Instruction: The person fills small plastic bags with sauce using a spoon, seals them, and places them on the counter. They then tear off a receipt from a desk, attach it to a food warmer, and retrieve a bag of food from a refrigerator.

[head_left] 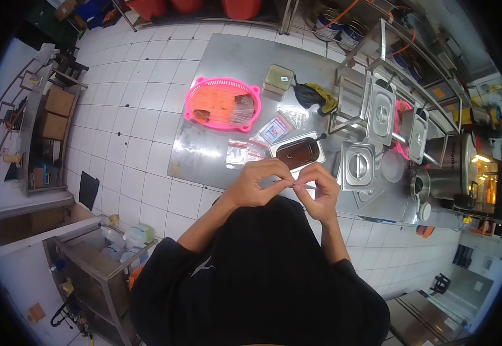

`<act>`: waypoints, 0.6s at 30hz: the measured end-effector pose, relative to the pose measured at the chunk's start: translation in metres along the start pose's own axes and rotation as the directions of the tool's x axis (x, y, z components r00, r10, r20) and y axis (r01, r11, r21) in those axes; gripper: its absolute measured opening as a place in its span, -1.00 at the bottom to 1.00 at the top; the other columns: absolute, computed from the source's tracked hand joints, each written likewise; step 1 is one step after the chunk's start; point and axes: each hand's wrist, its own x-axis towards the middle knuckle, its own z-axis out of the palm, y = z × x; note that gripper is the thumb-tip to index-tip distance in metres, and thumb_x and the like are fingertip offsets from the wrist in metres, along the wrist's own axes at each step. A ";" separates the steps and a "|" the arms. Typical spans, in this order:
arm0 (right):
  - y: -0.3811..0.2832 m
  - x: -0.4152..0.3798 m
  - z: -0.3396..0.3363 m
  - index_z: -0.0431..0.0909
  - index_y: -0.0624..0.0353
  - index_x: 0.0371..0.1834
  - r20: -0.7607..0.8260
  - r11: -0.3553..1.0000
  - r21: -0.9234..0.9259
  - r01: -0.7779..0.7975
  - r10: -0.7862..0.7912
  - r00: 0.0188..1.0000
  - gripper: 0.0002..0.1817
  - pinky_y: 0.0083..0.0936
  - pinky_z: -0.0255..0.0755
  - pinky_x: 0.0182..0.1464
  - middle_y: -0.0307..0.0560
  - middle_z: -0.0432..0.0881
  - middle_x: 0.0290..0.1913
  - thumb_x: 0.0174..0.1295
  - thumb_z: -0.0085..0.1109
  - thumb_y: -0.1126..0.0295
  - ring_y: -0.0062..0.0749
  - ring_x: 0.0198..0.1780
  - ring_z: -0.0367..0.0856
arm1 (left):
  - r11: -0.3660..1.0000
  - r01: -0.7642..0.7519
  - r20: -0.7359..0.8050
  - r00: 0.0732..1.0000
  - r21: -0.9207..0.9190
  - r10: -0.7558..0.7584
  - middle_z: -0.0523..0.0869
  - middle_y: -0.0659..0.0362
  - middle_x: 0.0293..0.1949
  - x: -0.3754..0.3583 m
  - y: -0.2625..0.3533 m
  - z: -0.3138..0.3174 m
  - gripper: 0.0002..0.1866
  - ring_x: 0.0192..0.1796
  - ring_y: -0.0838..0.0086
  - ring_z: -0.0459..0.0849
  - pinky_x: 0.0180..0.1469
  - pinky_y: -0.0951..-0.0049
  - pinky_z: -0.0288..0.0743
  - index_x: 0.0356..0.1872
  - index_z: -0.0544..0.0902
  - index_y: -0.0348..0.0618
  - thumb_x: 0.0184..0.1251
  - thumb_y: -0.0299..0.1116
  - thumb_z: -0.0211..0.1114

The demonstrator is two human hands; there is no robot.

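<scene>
My left hand (263,183) and my right hand (318,191) meet at the fingertips near the table's front edge, both pinching something thin and small that I cannot make out. Just beyond them a metal container (274,151) holds dark brown liquid (300,153), with a dark handle sticking out at its right. Clear plastic bags (242,154) lie left of the container, and a printed bag (275,130) lies behind it. Farther back on the left, a pink basket (192,117) holds orange packets (216,102).
A lidded tub (277,79) and a black and yellow cloth (315,98) stand and lie at the back of the steel table (239,52). To the right are a steel lid (359,165), a metal rack (349,124) with lidded pans, and a large pot (450,161).
</scene>
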 end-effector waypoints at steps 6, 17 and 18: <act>-0.004 -0.002 0.003 0.67 0.27 -0.37 0.010 0.998 -0.003 -0.064 0.064 0.998 -0.92 -0.58 0.41 -0.18 -0.13 0.64 -0.32 0.10 0.39 0.55 -0.47 -0.28 0.58 | 1.000 0.006 -0.053 0.999 0.028 -0.004 0.74 0.08 -0.25 -0.008 -0.002 0.005 -0.89 -0.21 0.38 0.73 -0.08 0.43 0.57 -0.24 0.67 -0.26 0.23 -0.62 0.34; 0.014 -0.005 0.006 0.74 0.28 -0.30 0.015 0.992 0.103 -0.077 0.076 0.997 -0.93 -0.60 0.44 -0.19 -0.13 0.67 -0.35 0.15 0.40 0.59 -0.51 -0.31 0.60 | 0.998 0.067 -0.011 0.998 -0.002 -0.067 0.72 0.07 -0.20 -0.007 -0.004 0.000 -0.92 -0.12 0.35 0.71 0.00 0.38 0.56 -0.24 0.63 -0.27 0.28 -0.61 0.29; 0.015 -0.005 0.006 0.75 0.28 -0.31 0.020 0.995 0.075 -0.062 0.060 0.998 -0.93 -0.59 0.45 -0.20 -0.12 0.68 -0.36 0.14 0.41 0.59 -0.51 -0.31 0.60 | 0.998 0.068 -0.011 0.998 -0.003 -0.068 0.72 0.07 -0.20 -0.006 -0.003 0.000 -0.92 -0.12 0.35 0.71 0.00 0.38 0.56 -0.24 0.63 -0.27 0.28 -0.61 0.29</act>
